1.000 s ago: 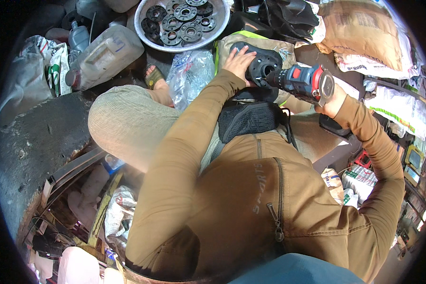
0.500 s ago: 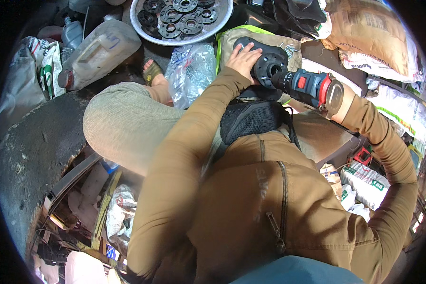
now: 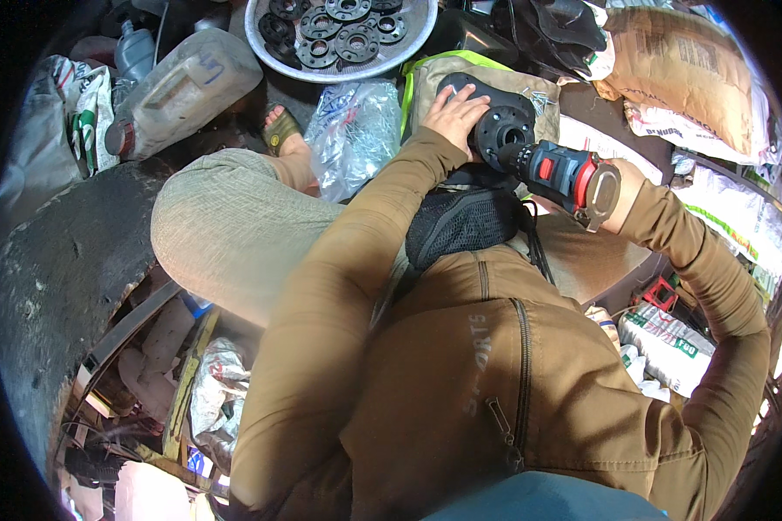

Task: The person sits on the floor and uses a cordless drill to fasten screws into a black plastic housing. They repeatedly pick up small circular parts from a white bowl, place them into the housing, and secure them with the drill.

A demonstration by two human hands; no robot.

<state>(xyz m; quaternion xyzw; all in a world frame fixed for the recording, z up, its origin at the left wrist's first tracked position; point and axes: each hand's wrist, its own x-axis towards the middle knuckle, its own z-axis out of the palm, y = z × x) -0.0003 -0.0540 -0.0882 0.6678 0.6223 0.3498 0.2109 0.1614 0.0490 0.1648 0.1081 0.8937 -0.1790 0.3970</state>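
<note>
My left hand [image 3: 454, 120] lies over a black round flange [image 3: 503, 123] with bolt holes, its fingers spread across the dark plate-like part beside it. The flange rests on a grey-beige bag [image 3: 420, 91] with bright yellow-green edging. My right hand [image 3: 626, 193] is closed round a blue, red and black cordless drill [image 3: 561, 172]. The drill's chuck points left and meets the lower right of the flange; its tip is hidden there. Loose silvery screws [image 3: 540, 100] lie on the bag just right of the flange.
A metal basin [image 3: 261, 54] of similar black flanges stands at the far side. Left of my hands is a clear plastic bag of screws [image 3: 354, 139]. A translucent jerrycan [image 3: 182, 95] lies further left. Brown sacks [image 3: 678, 74] are piled at the far right. My black shoe [image 3: 462, 224] is close below.
The drill's rear end and my right hand have swung slightly down toward me. My left hand stays on the flange. The whole view has shifted a little.
</note>
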